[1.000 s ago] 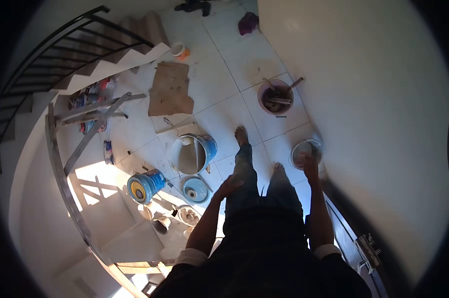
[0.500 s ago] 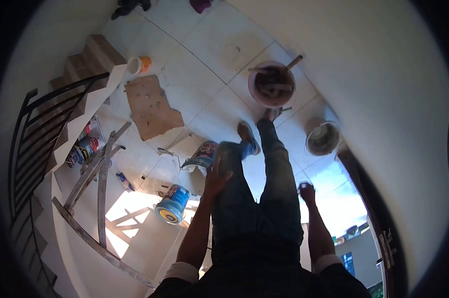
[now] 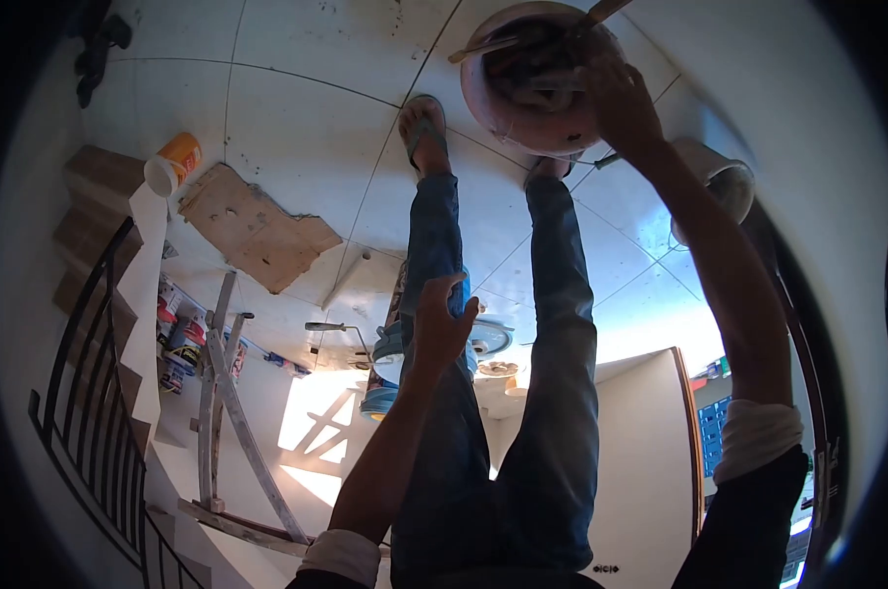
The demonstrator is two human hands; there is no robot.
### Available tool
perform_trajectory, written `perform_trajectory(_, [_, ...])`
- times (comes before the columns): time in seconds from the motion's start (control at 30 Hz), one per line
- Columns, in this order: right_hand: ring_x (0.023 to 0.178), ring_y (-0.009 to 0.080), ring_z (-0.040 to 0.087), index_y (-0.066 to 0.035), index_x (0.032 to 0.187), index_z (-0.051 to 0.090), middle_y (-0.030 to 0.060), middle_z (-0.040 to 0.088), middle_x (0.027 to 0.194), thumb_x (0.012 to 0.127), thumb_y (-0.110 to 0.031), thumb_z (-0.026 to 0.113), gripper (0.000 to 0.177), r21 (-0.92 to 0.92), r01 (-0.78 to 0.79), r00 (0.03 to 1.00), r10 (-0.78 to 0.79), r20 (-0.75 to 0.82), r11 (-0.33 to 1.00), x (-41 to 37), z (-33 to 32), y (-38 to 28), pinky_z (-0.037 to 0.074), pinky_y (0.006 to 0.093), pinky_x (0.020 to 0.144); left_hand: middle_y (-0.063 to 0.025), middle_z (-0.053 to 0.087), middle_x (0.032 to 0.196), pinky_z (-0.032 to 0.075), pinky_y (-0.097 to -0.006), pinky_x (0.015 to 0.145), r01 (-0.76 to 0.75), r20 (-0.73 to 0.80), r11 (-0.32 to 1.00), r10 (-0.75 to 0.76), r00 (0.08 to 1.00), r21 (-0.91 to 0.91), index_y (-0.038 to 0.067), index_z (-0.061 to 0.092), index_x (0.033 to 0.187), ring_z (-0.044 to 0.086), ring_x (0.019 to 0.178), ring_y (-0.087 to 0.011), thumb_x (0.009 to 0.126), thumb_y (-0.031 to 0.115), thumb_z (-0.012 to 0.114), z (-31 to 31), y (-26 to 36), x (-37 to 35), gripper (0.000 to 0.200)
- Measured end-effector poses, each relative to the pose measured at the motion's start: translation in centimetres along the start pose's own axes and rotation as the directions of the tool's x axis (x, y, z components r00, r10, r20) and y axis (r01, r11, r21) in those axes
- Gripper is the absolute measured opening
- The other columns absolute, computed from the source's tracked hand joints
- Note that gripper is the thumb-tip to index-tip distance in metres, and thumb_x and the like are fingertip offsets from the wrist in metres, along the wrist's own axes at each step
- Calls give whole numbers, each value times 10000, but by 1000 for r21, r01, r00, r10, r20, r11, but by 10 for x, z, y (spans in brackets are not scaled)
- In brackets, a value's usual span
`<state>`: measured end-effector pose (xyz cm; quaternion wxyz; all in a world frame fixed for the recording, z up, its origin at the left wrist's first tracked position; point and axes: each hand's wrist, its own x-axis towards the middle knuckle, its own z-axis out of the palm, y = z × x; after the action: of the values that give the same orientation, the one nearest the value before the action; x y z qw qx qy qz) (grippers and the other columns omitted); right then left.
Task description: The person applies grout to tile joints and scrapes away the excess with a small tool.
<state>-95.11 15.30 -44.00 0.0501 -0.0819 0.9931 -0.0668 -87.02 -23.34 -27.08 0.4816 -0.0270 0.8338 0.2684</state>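
My right hand (image 3: pixel 621 106) reaches over the rim of a pinkish bucket (image 3: pixel 537 133), its fingers stretched toward the dark tools and lumps inside. A wooden handle (image 3: pixel 606 12) juts past the rim just above this hand. Another tool with a light wooden handle (image 3: pixel 475 49) leans out on the bucket's left side. Lower down, my left hand (image 3: pixel 444 324) hangs in front of my left leg, thumb and fingers apart, with nothing visible in it. Behind that leg stand blue paint buckets (image 3: pixel 488 337), partly hidden.
A whitish bucket (image 3: pixel 724 187) stands right of my right forearm. Brown cardboard (image 3: pixel 258 231) and an orange-white tub (image 3: pixel 172 164) lie on the tiles. A paint roller (image 3: pixel 328 327) is near the blue buckets. Farther left are a wooden ladder (image 3: pixel 233 393) and a black stair railing (image 3: pixel 86 373).
My right hand has moved from beside my right leg up to the pinkish bucket. My left hand has come off the thigh. I now stand closer to the bucket, with my left foot forward.
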Motion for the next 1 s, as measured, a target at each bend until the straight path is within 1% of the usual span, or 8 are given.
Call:
perform_trajectory(0.1, [1149,345,600,-56,1298,588,168,605,1255,839,-76,638,463,28,-69,961,59,269,997,7,25,12,459,476,1002,-145,704,1160,556,-380,888,98,76,990,-90,993,-102,85,639,1283,701,1044,-257,899,174,734,-9,-4,38,406])
perform_trajectory(0.43, [1201,353,564,-92,1308,570,152,622,1198,721,-96,746,613,219,-395,899,327,289,892,-14,-1,-79,402,545,1047,-132,709,1133,554,-408,863,59,224,989,-27,974,-137,94,563,1376,709,980,-251,934,185,697,-28,21,114,470])
perform_trajectory(0.6, [1141,358,558,-76,1207,613,156,588,1187,702,-16,732,522,467,-422,906,385,178,777,-17,-10,-155,449,537,949,-152,572,1344,541,-407,923,461,463,622,-173,869,-633,211,328,1554,654,1129,-249,1042,373,565,-14,75,157,588])
perform_trajectory(0.7, [1144,388,566,-63,1226,610,202,527,1291,728,14,685,509,591,-486,856,486,175,644,-11,-11,-178,466,516,984,-142,546,1323,521,-425,963,484,455,353,-166,875,-801,192,396,1519,622,1160,-259,1066,383,508,6,80,185,504])
perform_trajectory(0.73, [1144,388,566,-63,1226,610,202,527,1291,728,14,685,509,590,-493,852,492,179,640,-10,-15,-176,466,516,984,-142,546,1323,521,-425,963,490,461,355,-168,871,-796,192,396,1519,622,1160,-259,1066,383,508,14,74,194,504])
perform_trajectory(0.8, [1091,437,594,-50,1225,611,210,505,1327,706,19,698,531,837,-422,812,557,177,349,-7,-25,-169,506,517,936,-113,564,1265,495,-460,989,342,352,268,-12,936,-901,161,446,1487,606,1146,-261,1069,332,502,31,56,208,455])
perform_trajectory(0.97, [1119,472,597,-47,1191,636,222,617,1113,778,-71,721,423,741,-536,649,759,55,404,-19,20,-113,522,529,903,-93,562,1245,479,-405,894,366,328,313,-167,930,-877,146,493,1414,593,1104,-239,1005,252,631,18,73,209,445])
perform_trajectory(1.0, [1113,473,600,-42,1175,645,221,636,1085,795,-115,726,395,629,-699,580,785,220,341,-19,42,-101,514,533,913,-93,562,1245,479,-405,894,367,332,326,-161,930,-871,146,493,1414,593,1104,-239,1005,252,631,14,75,208,445])
